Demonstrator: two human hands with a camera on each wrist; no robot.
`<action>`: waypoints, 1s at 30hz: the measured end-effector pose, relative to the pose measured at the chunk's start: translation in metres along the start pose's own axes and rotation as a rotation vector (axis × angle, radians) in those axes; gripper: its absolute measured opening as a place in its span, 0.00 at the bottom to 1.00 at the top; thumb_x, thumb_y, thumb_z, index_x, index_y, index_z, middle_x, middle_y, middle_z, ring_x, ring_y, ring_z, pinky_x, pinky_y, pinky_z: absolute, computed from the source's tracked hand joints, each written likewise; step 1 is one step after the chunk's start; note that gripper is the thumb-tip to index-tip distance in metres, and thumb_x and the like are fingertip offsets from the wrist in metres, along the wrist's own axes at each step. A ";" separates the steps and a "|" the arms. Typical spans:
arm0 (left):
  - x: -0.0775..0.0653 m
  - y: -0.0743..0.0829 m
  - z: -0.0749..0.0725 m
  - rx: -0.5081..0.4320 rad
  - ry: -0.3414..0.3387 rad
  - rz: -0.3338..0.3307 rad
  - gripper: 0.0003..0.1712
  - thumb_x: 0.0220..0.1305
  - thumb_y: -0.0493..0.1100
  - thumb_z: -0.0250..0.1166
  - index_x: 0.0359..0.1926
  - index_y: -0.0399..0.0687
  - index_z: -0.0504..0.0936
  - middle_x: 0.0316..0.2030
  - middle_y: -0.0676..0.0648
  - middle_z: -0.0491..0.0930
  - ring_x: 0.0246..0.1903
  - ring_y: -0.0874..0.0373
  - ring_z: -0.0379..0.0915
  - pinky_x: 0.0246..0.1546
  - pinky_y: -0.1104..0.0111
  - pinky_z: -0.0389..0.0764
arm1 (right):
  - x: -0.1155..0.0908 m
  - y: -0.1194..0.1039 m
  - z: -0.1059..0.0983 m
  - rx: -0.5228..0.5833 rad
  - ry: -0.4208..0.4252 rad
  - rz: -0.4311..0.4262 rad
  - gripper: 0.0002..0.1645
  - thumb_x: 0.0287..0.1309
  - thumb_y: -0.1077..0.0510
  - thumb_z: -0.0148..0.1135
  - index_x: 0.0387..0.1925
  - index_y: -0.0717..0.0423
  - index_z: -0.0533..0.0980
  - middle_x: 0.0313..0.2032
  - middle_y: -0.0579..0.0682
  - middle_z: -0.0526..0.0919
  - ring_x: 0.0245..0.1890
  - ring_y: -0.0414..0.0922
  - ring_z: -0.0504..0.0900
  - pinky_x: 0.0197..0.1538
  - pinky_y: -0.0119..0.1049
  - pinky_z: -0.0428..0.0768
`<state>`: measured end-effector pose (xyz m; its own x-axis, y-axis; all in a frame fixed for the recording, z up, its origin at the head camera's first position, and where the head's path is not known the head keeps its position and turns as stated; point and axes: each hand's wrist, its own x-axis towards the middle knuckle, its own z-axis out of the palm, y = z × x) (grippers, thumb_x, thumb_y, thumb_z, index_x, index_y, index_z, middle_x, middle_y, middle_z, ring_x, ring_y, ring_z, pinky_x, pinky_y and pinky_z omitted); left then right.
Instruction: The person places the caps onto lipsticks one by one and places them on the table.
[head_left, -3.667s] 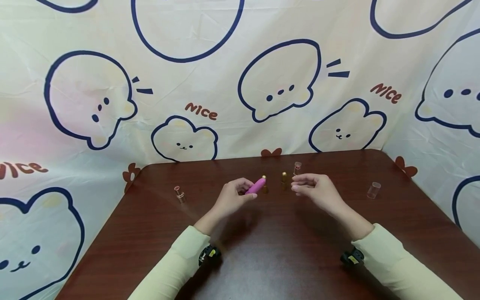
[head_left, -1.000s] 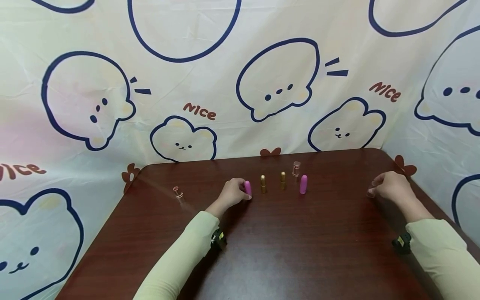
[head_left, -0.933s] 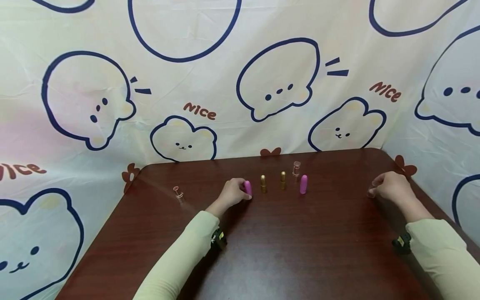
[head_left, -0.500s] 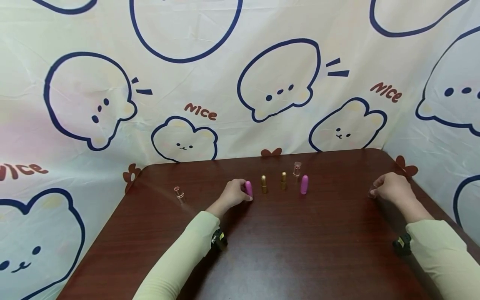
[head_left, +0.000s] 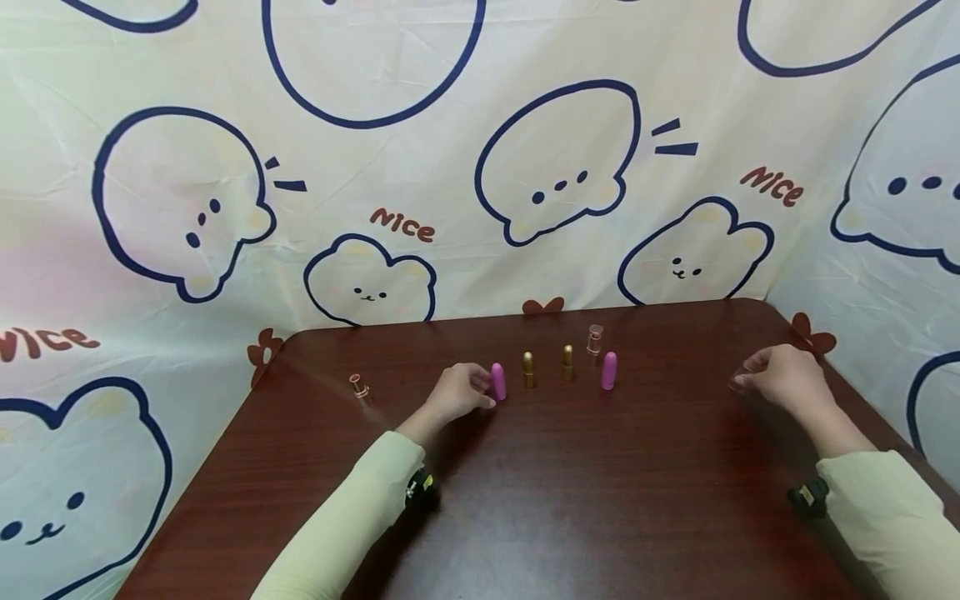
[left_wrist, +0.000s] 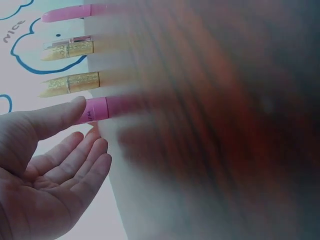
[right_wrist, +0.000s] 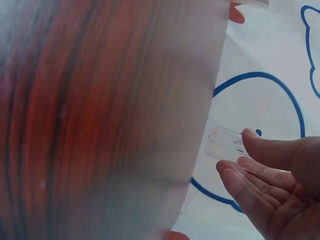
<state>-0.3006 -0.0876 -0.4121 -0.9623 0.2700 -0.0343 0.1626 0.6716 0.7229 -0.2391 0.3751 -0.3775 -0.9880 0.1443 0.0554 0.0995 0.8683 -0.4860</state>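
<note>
My left hand [head_left: 459,392], fingers loosely spread, is beside an upright pink bullet-shaped lipstick tube [head_left: 498,382]. In the left wrist view the thumb overlaps this pink tube [left_wrist: 99,109], while the other fingers are apart from it; whether the thumb touches it I cannot tell. At the right of the table, my right hand [head_left: 789,379] pinches a clear lipstick cap [right_wrist: 224,142] between thumb and fingers. Two gold bullet-shaped tubes [head_left: 529,370] [head_left: 567,363] stand in the middle, with a second pink tube [head_left: 609,372] to their right.
A rose-gold lipstick [head_left: 360,388] without a cap stands at the left of the brown table [head_left: 570,500]. Behind the row is another small clear and rose-gold lipstick [head_left: 595,339]. A printed cloth [head_left: 450,167] hangs along the table's back edge.
Earlier the left hand carried the pink tube and stood it left of the gold ones; now it has let go and drawn slightly left. The right hand went to the clear cap, which has shifted slightly left.
</note>
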 end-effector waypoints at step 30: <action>-0.063 -0.046 -0.047 -0.023 0.085 -0.020 0.16 0.57 0.36 0.71 0.46 0.36 0.82 0.39 0.46 0.83 0.41 0.52 0.80 0.41 0.59 0.79 | -0.019 -0.052 0.014 0.235 0.202 -0.135 0.28 0.60 0.45 0.66 0.48 0.66 0.79 0.40 0.66 0.84 0.39 0.59 0.82 0.35 0.45 0.79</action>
<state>-0.2576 -0.1680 -0.4104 -0.9804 0.1970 0.0092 0.1395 0.6597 0.7385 -0.2269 0.3204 -0.3652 -0.9448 0.1465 0.2932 -0.0840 0.7563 -0.6488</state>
